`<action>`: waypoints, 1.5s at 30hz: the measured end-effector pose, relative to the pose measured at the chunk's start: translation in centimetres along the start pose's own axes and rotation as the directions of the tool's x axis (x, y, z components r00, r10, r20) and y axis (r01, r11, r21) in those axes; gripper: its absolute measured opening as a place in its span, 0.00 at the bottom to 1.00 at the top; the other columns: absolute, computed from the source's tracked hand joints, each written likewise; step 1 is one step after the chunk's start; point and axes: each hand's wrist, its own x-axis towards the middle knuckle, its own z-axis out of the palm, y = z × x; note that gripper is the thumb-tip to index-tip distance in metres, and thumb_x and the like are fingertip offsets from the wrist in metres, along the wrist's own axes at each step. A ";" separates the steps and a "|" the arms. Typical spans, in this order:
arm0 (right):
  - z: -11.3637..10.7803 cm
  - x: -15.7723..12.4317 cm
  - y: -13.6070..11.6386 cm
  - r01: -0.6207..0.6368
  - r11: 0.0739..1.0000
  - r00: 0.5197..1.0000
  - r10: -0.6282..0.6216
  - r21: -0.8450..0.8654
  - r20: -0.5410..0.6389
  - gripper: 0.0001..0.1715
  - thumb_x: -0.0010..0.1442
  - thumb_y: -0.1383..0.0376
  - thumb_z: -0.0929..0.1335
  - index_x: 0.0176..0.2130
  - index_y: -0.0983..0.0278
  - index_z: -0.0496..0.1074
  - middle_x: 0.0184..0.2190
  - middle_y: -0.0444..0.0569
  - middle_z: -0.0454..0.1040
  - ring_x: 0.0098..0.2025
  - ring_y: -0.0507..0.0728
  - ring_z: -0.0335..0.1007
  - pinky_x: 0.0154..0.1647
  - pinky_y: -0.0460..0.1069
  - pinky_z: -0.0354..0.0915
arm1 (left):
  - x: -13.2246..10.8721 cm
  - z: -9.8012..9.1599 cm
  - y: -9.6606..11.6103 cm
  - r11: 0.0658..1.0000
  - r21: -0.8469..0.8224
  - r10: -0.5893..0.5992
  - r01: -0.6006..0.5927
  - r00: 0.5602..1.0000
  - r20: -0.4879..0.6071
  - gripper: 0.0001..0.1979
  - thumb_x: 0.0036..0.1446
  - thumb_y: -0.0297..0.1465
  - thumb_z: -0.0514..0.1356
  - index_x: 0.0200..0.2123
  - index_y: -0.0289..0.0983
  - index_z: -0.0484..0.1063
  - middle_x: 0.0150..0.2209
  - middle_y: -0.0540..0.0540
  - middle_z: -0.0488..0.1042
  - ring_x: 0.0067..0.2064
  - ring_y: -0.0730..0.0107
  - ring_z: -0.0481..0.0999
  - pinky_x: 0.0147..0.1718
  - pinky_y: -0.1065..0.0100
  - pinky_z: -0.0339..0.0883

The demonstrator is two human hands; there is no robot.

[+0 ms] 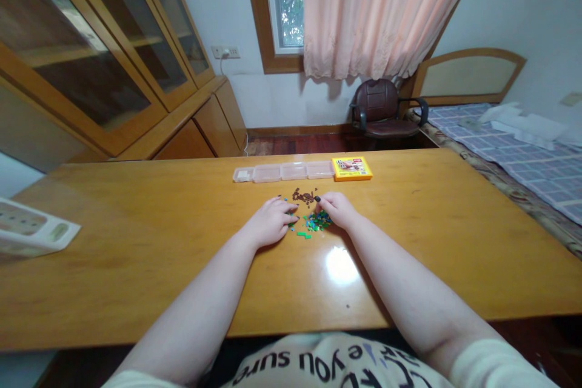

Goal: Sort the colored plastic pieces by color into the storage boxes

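Note:
My left hand (271,222) rests palm down on the table, its fingers stretched out and apart over a few small green and blue bricks. My right hand (337,208) is closed, with thumb and index finger together between the piles; whatever they hold is too small to make out. Under and beside it lies a pile of tiny green and blue building bricks (317,222). Just beyond sits a loose pile of small brown bricks (304,196). A few green bricks (304,234) lie in a short row on the near side.
Clear plastic trays (293,171) stand in a row beyond the piles, beside a yellow box (352,169). A white plastic object (39,230) is at the left of the wooden table (150,236). Past the far edge are a chair (378,106) and a bed (522,151).

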 end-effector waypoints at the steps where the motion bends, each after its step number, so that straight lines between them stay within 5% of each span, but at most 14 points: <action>1: 0.0 0.0 0.0 -0.002 1.000 1.000 0.002 -0.003 -0.002 0.25 0.64 0.61 0.58 0.23 0.66 0.75 0.24 0.48 0.76 0.29 0.53 0.69 0.35 0.46 0.60 | 0.1 0.2 0.0 1.000 0.002 -0.030 0.030 1.000 0.000 0.17 0.54 0.26 0.56 0.47 0.44 0.74 0.54 0.45 0.70 0.55 0.59 0.66 0.58 0.48 0.52; 5: -0.1 0.0 -0.2 -0.006 1.000 1.000 0.006 -0.005 -0.009 0.25 0.63 0.62 0.58 0.23 0.66 0.75 0.23 0.48 0.75 0.28 0.53 0.69 0.35 0.46 0.60 | 0.4 0.6 0.5 0.996 -0.034 -0.078 0.078 0.997 -0.013 0.22 0.55 0.26 0.53 0.54 0.40 0.68 0.56 0.43 0.67 0.57 0.60 0.64 0.60 0.49 0.49; 11: -0.3 -0.1 -0.2 0.066 0.993 0.994 -0.074 0.096 0.079 0.25 0.62 0.62 0.58 0.21 0.66 0.74 0.21 0.47 0.74 0.27 0.53 0.68 0.34 0.46 0.61 | 0.6 0.2 2.1 0.981 -0.149 0.131 -0.125 0.991 0.027 0.22 0.55 0.25 0.53 0.52 0.43 0.69 0.55 0.47 0.69 0.56 0.64 0.66 0.61 0.52 0.49; 15: -0.2 -0.2 -0.2 0.085 0.992 0.983 -0.099 0.094 0.156 0.25 0.62 0.60 0.59 0.23 0.67 0.74 0.21 0.47 0.74 0.27 0.52 0.68 0.32 0.45 0.60 | 0.6 0.2 2.2 0.977 -0.166 0.138 -0.132 0.990 0.028 0.20 0.54 0.25 0.53 0.49 0.42 0.72 0.51 0.47 0.72 0.53 0.64 0.69 0.60 0.53 0.50; 20: -0.2 -0.1 -0.3 -0.011 0.999 0.997 0.014 -0.046 0.072 0.26 0.63 0.60 0.58 0.21 0.66 0.74 0.21 0.47 0.74 0.26 0.52 0.67 0.32 0.46 0.58 | 0.4 -0.2 1.6 0.985 -0.149 0.089 -0.090 0.996 -0.013 0.18 0.54 0.25 0.53 0.46 0.43 0.73 0.50 0.47 0.73 0.52 0.63 0.68 0.58 0.53 0.53; 27: -0.1 0.0 -0.1 0.054 0.998 0.995 -0.050 -0.043 0.091 0.21 0.61 0.63 0.59 0.27 0.66 0.77 0.26 0.47 0.76 0.30 0.53 0.68 0.33 0.45 0.58 | 0.5 -0.4 2.3 0.976 -0.131 0.173 -0.172 0.985 -0.006 0.18 0.53 0.26 0.55 0.47 0.45 0.73 0.50 0.47 0.71 0.51 0.62 0.68 0.56 0.55 0.55; 34: -0.1 0.1 -0.2 -0.042 0.992 0.999 0.045 -0.123 0.025 0.25 0.63 0.61 0.59 0.24 0.66 0.76 0.24 0.49 0.75 0.27 0.53 0.66 0.32 0.46 0.58 | 0.5 -0.1 1.5 0.985 -0.140 0.097 -0.099 0.995 -0.027 0.16 0.53 0.26 0.54 0.43 0.43 0.75 0.48 0.47 0.73 0.51 0.62 0.69 0.55 0.55 0.56; 40: -0.2 0.0 -0.3 0.074 0.994 0.996 -0.069 -0.082 0.061 0.23 0.63 0.62 0.59 0.25 0.66 0.76 0.24 0.48 0.74 0.28 0.53 0.67 0.33 0.46 0.58 | 0.6 0.3 2.0 0.979 -0.162 0.129 -0.126 0.992 0.005 0.21 0.53 0.26 0.54 0.51 0.42 0.70 0.51 0.46 0.72 0.52 0.63 0.68 0.58 0.54 0.52; 45: -0.1 0.0 -0.3 0.013 0.998 0.998 -0.009 -0.067 0.059 0.25 0.63 0.61 0.59 0.24 0.66 0.75 0.24 0.48 0.75 0.28 0.52 0.67 0.33 0.46 0.58 | 0.6 0.3 1.7 0.980 -0.159 0.124 -0.119 0.992 0.022 0.19 0.54 0.25 0.53 0.48 0.42 0.72 0.49 0.48 0.73 0.51 0.65 0.70 0.59 0.53 0.50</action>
